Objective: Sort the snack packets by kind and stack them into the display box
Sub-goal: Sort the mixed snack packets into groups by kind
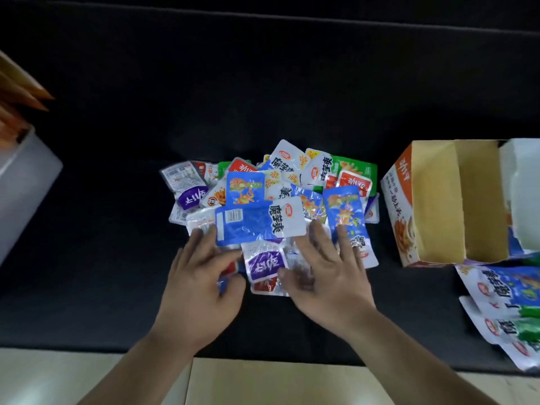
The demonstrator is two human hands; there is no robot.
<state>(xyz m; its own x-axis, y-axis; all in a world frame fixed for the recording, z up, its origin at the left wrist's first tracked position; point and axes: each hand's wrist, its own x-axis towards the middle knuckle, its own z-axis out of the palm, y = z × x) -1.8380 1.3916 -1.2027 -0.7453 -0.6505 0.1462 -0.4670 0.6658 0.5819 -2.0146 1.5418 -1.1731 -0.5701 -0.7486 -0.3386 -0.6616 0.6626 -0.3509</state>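
A mixed pile of snack packets [271, 200] lies in the middle of the black table: blue, purple, red, green and white ones overlapping. My left hand [201, 276] rests on the pile's near left edge, fingers spread over a blue packet [254, 223] and red ones. My right hand [324, 270] lies flat on the near right side, fingertips touching another blue packet [347, 217] and covering silver ones. A purple packet [264, 263] shows between both hands. The cardboard display box [438, 200] stands to the right, open, its brown inside showing nothing.
Larger snack bags [508, 305] in blue and green lie at the right, near the table's front edge. A white container [523, 194] stands behind the display box. A translucent bin [20, 185] with orange packs sits at the far left. Pale floor shows below the table edge.
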